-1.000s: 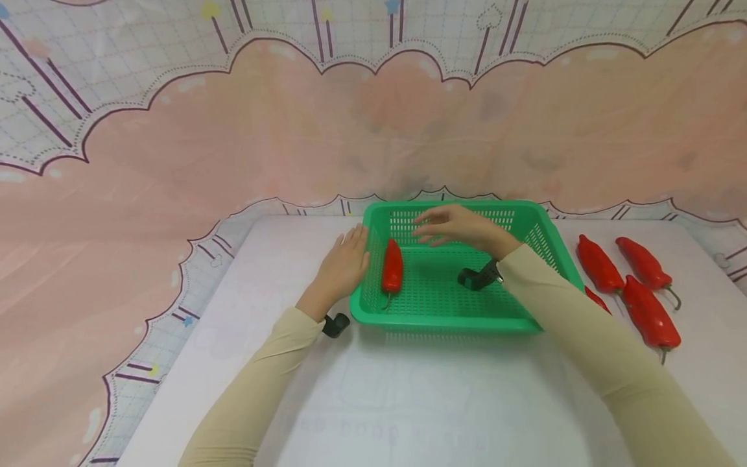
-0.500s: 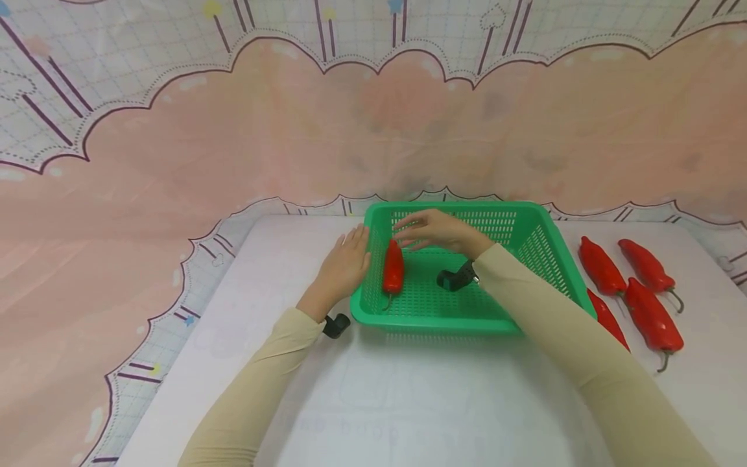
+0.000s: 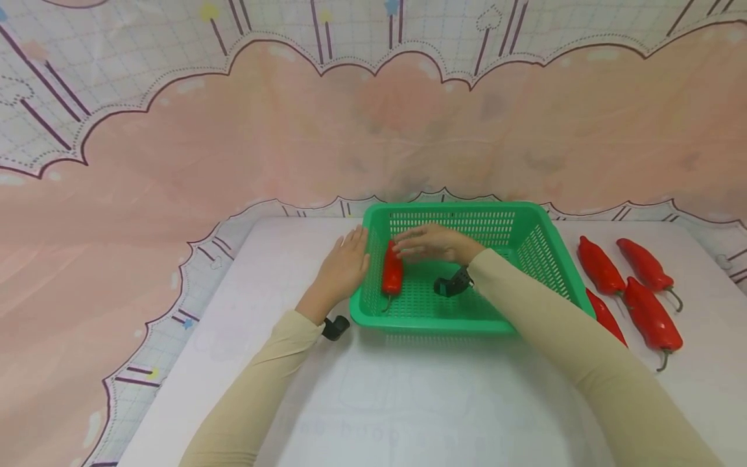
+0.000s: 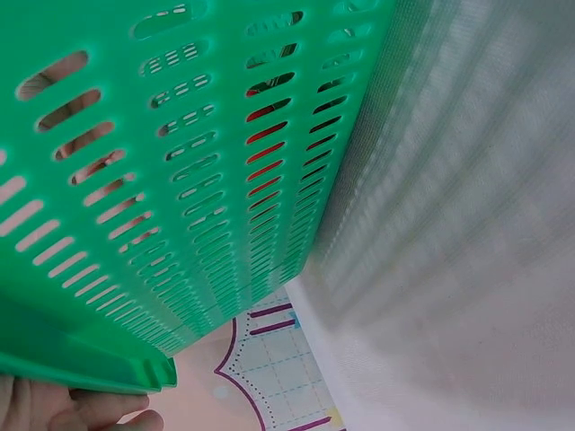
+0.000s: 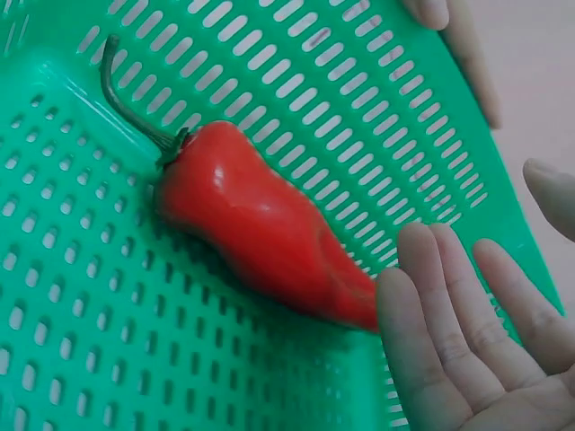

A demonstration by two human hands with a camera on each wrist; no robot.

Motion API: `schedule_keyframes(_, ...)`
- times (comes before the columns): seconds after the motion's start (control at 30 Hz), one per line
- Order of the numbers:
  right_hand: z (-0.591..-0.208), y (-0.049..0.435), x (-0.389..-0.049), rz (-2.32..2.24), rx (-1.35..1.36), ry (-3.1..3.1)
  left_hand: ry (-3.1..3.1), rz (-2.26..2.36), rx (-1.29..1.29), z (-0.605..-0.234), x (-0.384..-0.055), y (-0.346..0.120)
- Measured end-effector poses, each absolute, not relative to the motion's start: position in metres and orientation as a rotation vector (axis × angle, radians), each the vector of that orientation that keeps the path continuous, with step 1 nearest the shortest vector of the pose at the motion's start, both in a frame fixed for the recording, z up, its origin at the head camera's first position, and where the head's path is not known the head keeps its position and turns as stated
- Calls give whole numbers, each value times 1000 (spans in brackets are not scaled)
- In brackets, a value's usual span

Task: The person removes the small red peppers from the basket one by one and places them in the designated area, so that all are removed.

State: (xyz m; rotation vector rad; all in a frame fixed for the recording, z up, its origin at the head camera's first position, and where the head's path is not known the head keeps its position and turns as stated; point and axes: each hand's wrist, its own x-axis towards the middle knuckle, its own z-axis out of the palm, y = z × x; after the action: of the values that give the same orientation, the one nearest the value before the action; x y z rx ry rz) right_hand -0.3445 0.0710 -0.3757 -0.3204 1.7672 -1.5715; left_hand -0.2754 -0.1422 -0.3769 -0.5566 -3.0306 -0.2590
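A red pepper (image 3: 392, 275) with a curved green stem lies along the left side inside a green slotted plastic basket (image 3: 438, 325). Over the basket, my right hand (image 3: 434, 244) reaches in from the right with its fingers loosely extended. In the right wrist view its fingertips are right at the narrow tip of the pepper (image 5: 260, 224), not curled round it. My left hand (image 3: 341, 266) rests along the basket's left rim, fingers straight. Through the wall slots in the left wrist view, bits of red show behind the basket wall (image 4: 207, 180).
Several more red peppers (image 3: 650, 314) lie on the white table (image 3: 362, 402) to the basket's right, one partly hidden by the right sleeve (image 3: 560, 324). A pink patterned cloth (image 3: 292, 143) hangs behind the table. Each wrist wears a small black camera (image 3: 452, 283).
My right hand has moved left and then lower, from over the middle of the basket to the pepper's tip. The left hand and the pepper in the basket stay in place.
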Motion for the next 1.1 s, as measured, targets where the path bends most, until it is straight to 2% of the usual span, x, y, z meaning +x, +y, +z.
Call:
schedule_keyframes(0.63, -396, 79, -345, -1566, -95, 1676, -3016, -284, -559, -378, -274, -143)
schedule_keyframes(1.1, -405, 70, -341, -1500, -96, 1704, -3019, -293, -557, -380, -277, -143)
